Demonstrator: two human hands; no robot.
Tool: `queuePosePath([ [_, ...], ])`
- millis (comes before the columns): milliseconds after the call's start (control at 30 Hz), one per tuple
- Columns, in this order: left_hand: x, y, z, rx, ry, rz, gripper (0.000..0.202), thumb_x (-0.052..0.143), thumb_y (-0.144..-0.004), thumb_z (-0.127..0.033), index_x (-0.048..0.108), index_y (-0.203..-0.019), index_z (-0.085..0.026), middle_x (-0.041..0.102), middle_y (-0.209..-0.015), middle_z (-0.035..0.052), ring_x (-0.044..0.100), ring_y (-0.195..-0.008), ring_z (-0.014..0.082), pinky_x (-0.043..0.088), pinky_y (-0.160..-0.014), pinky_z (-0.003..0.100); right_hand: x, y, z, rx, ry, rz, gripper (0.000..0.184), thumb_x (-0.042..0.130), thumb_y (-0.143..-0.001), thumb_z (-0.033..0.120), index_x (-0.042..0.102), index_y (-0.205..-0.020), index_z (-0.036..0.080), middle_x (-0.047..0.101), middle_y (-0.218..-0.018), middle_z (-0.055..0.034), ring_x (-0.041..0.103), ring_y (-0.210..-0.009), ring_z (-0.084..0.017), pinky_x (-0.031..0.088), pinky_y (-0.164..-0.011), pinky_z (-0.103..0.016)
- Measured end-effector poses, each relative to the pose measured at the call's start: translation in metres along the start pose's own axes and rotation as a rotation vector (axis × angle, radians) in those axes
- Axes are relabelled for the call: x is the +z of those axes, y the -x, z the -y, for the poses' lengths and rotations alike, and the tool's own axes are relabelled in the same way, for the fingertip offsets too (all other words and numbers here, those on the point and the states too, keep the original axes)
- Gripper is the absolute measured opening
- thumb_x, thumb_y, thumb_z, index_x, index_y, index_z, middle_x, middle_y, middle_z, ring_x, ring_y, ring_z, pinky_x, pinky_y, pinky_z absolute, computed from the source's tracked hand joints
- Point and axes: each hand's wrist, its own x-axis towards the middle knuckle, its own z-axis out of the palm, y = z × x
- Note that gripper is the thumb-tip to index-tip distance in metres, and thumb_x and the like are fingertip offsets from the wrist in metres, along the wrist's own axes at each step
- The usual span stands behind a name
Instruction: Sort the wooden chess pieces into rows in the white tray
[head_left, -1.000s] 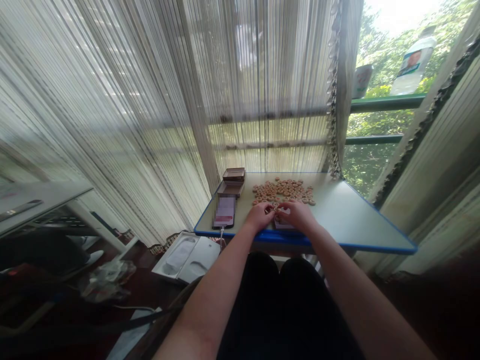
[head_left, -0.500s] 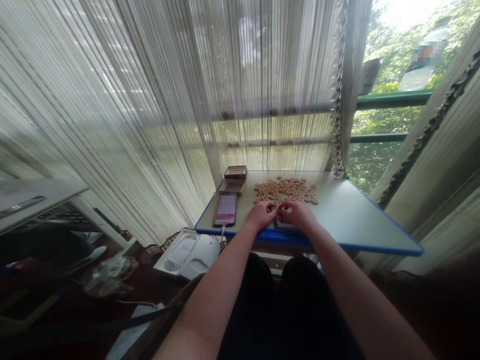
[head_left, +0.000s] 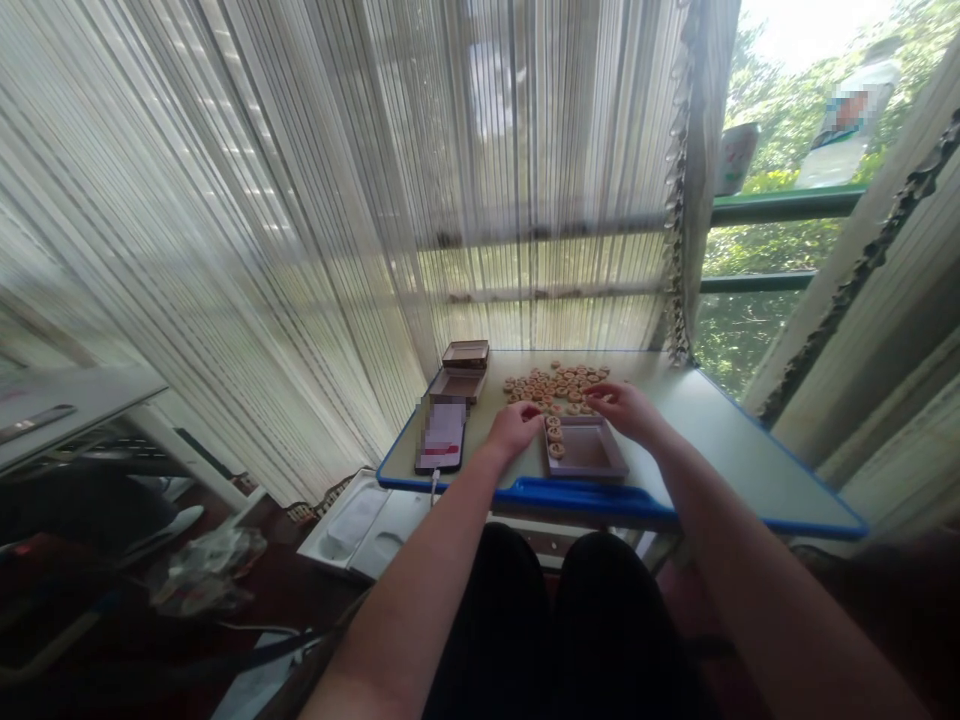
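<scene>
Round wooden pieces, like Chinese chess discs (head_left: 546,384), lie in a loose pile on the table. In front of them is a shallow box (head_left: 598,468), with several discs (head_left: 555,436) in a column along its left side. My left hand (head_left: 516,430) is at the box's upper left corner, fingers curled together; whatever they may hold is hidden. My right hand (head_left: 628,408) reaches over the box's far right corner to the pile's right edge. Its fingers are stretched out and slightly apart, tips at the discs, with no disc plainly gripped.
A phone (head_left: 444,437) with a cable lies on the table's left side, an open box (head_left: 459,385) behind it. The blue table edge (head_left: 585,492) runs before my knees. An open white case (head_left: 356,520) sits lower left. Striped curtains hang behind the table.
My hands were together over the box and have moved apart. The right went right and forward to the pile, the left slightly left. The box and its discs now show.
</scene>
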Motion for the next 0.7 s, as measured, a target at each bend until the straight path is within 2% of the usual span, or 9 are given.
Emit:
queuePosePath([
  [100, -0.008, -0.027, -0.006, 0.023, -0.035, -0.031, 0.022, 0.056, -0.076, -0.026, 0.065, -0.092, -0.014, 0.069, -0.087, 0.0057, 0.062, -0.073, 0.0144, 0.049, -0.068, 0.025, -0.004, -0.021, -0.005, -0.023, 0.054, 0.037, 0.030, 0.054, -0.075, 0.034, 0.069, -0.096, 0.018, 0.068, -0.082, -0.0049, 0.060, -0.066, -0.015, 0.046, -0.061, -0.026],
  [200, -0.014, -0.057, -0.009, 0.062, -0.071, -0.068, 0.022, 0.056, -0.076, -0.024, 0.065, -0.093, -0.014, 0.068, -0.087, 0.0054, 0.061, -0.072, 0.0139, 0.049, -0.066, 0.024, 0.004, -0.043, -0.004, -0.101, 0.112, 0.102, 0.025, 0.056, -0.075, 0.029, 0.070, -0.094, 0.021, 0.069, -0.085, -0.0041, 0.061, -0.071, -0.016, 0.046, -0.067, -0.027],
  [367, -0.005, -0.096, -0.006, 0.038, -0.118, -0.105, 0.021, 0.053, -0.076, -0.017, 0.065, -0.093, -0.015, 0.068, -0.089, 0.0060, 0.061, -0.075, 0.0141, 0.048, -0.071, 0.025, 0.024, -0.074, -0.009, -0.159, 0.226, 0.214, 0.024, 0.057, -0.073, 0.021, 0.071, -0.092, 0.022, 0.069, -0.093, -0.0041, 0.061, -0.085, -0.018, 0.045, -0.078, -0.028],
  [500, 0.013, -0.106, -0.001, 0.078, -0.258, -0.084, 0.022, 0.051, -0.078, -0.017, 0.066, -0.094, -0.017, 0.067, -0.094, 0.0063, 0.059, -0.086, 0.0164, 0.046, -0.082, 0.028, 0.036, -0.083, -0.025, -0.164, 0.384, 0.176, 0.022, 0.056, -0.076, 0.030, 0.071, -0.091, 0.024, 0.067, -0.100, -0.0057, 0.058, -0.092, -0.021, 0.043, -0.082, -0.030],
  [600, 0.022, -0.104, 0.004, 0.162, -0.416, 0.026, 0.021, 0.052, -0.079, -0.025, 0.068, -0.092, -0.020, 0.065, -0.099, 0.0073, 0.054, -0.097, 0.0214, 0.041, -0.091, 0.034, 0.039, -0.082, -0.034, -0.195, 0.467, 0.160, 0.023, 0.054, -0.079, 0.035, 0.072, -0.088, 0.025, 0.066, -0.099, -0.0064, 0.055, -0.093, -0.022, 0.040, -0.084, -0.031],
  [700, 0.026, -0.102, 0.007, 0.219, -0.460, 0.094, 0.026, 0.050, -0.081, -0.032, 0.069, -0.095, -0.022, 0.064, -0.102, 0.0065, 0.051, -0.099, 0.0223, 0.038, -0.094, 0.035, 0.039, -0.082, -0.036, -0.192, 0.480, 0.168, 0.024, 0.053, -0.079, 0.037, 0.071, -0.090, 0.026, 0.066, -0.098, -0.0061, 0.054, -0.094, -0.023, 0.040, -0.083, -0.031],
])
